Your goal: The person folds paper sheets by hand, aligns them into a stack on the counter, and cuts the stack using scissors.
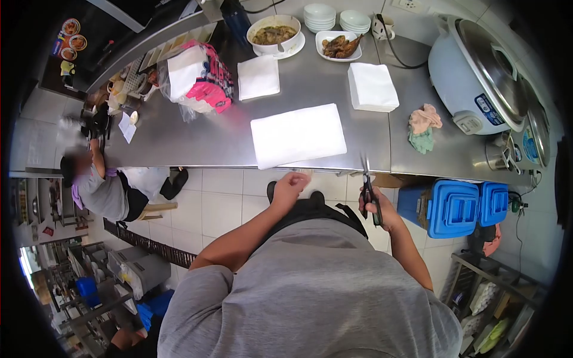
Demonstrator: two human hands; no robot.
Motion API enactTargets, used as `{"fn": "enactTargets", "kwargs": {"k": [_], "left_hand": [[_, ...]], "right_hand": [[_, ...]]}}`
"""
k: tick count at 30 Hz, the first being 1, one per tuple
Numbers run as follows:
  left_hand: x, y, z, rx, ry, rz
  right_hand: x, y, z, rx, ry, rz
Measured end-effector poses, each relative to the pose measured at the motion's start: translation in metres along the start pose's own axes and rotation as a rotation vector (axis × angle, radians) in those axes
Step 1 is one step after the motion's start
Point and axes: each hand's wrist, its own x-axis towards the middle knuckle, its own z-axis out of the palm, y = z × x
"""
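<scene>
My right hand grips a pair of scissors by the dark handles, with the metal blades pointing up toward the counter edge. My left hand is just in front of that edge, its fingers curled together; whether anything small is between them is hidden. Closest to both hands lies a flat stack of white paper napkins at the front of the counter. Farther back are a squarer napkin pile on the right and a thinner one on the left. A pink-printed plastic pack of napkins stands beside that.
A large rice cooker and crumpled cloths are at the right. Behind stand a bowl of food, a dish of fried food and stacked white bowls. Blue lidded bins flank me; another person sits left.
</scene>
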Motion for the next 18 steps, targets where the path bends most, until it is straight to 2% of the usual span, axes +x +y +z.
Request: {"fn": "enactTargets", "kwargs": {"k": [2,3,6,10,13,16,18], "left_hand": [[0.009,0.003,0.002,-0.532,0.172,-0.445],[0.018,0.008,-0.002,-0.719,0.271,-0.519],[0.037,-0.010,0.000,-0.809,0.391,-0.528],[0.016,-0.025,0.004,-0.901,0.420,-0.399],[0.009,-0.017,0.001,-1.006,0.549,-0.437],[0.029,0.004,-0.005,-0.600,0.926,-0.257],[0.047,-0.025,-0.011,-0.406,0.857,-0.012]], "right_hand": [[0.001,0.009,0.001,-0.104,-0.031,0.070],[0.002,0.012,0.002,-0.140,-0.039,0.098],[0.008,0.009,0.018,-0.186,-0.042,0.118],[0.011,0.012,0.019,-0.314,-0.084,0.143],[0.009,0.015,0.014,-0.441,-0.090,0.190],[0.005,0.013,0.014,-0.469,-0.080,0.237],[0.003,0.012,0.015,-0.459,-0.066,0.226]]}}
